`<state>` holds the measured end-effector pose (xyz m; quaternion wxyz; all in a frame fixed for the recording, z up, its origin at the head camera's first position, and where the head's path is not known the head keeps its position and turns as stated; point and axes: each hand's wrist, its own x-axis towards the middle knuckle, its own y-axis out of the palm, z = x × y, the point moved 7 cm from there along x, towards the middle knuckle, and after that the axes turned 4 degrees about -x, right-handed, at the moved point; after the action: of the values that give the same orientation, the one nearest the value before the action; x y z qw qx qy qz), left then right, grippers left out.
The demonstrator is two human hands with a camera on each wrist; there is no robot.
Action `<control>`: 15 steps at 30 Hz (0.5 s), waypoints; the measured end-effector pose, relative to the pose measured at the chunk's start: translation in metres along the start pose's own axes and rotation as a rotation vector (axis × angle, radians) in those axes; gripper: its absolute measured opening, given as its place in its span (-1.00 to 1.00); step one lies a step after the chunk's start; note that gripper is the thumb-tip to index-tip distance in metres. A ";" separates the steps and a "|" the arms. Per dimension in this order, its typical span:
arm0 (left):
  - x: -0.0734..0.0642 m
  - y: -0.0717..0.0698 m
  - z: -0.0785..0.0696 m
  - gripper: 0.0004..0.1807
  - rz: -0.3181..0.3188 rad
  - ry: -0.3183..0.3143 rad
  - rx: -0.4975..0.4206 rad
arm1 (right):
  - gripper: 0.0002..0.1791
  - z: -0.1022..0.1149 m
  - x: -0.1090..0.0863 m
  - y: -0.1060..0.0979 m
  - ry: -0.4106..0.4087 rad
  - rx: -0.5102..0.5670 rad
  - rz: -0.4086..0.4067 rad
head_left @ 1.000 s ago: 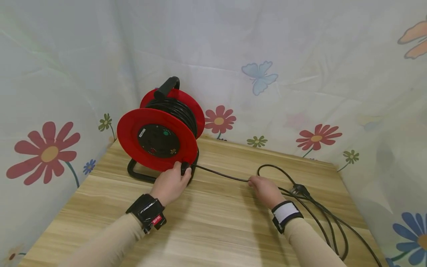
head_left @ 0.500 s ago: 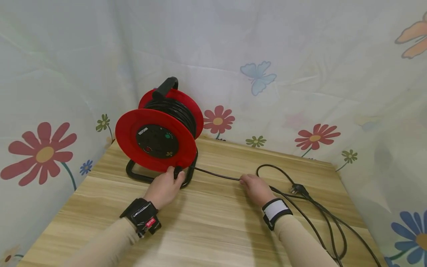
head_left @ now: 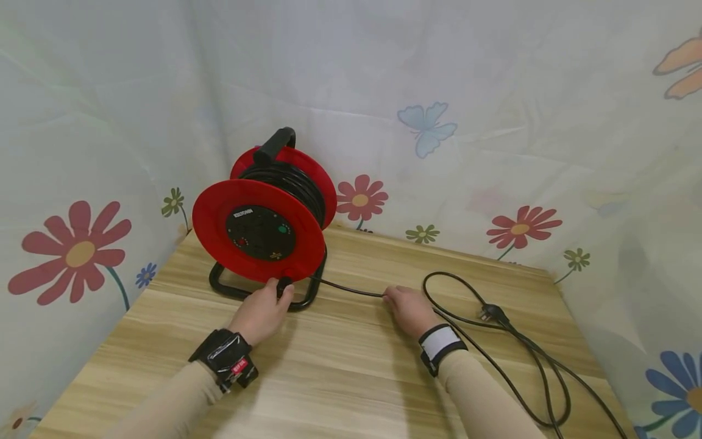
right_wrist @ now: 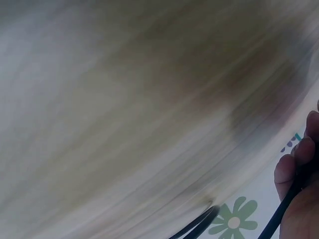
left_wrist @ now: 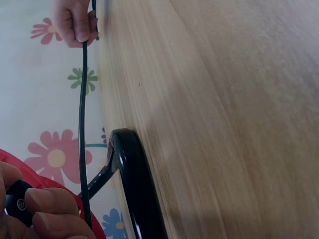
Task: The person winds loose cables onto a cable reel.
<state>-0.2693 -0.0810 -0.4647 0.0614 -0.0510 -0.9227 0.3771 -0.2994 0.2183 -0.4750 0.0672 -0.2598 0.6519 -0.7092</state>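
Saw a cable reel of glossy red plastic (head_left: 258, 194) standing upright at the rear left of a pale, wood-grained desk (head_left: 340, 372), on a black tubular frame (left_wrist: 139, 189) with rounded corners. Above it, noticed a thick black cylindrical carry handle (head_left: 273, 146); on the round near flange, a flat dark disc (head_left: 260, 235) with white lettering and small green and red spots. Found that flange facing the person and slightly left, the winding axis running from front to back and a little rightward, the handle along the same line. With the left hand (head_left: 260, 312), grasped a stubby black knob (head_left: 283, 285) low on that flange. With the right hand (head_left: 410, 310), pinched a thin, smooth black cable (head_left: 348, 289), wound thickly between the flanges and stretched nearly straight from there to the right. Beyond that hand, saw loose loops spread near a moulded black plug (head_left: 495, 314), pins pointing left toward the reel.
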 end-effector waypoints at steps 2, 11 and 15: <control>-0.001 -0.002 0.003 -0.56 0.001 0.002 0.007 | -0.90 0.003 0.002 0.002 0.007 0.006 0.010; -0.004 -0.014 0.014 -0.60 0.038 -0.011 -0.036 | -0.86 0.018 0.012 0.010 0.032 0.060 0.079; -0.002 -0.014 0.024 -0.58 0.061 -0.033 -0.054 | -0.83 0.024 0.015 0.014 0.040 0.058 0.107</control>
<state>-0.2713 -0.1082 -0.4723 0.0331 -0.0746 -0.9315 0.3545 -0.3041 0.1884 -0.4838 0.0995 -0.2083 0.6453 -0.7282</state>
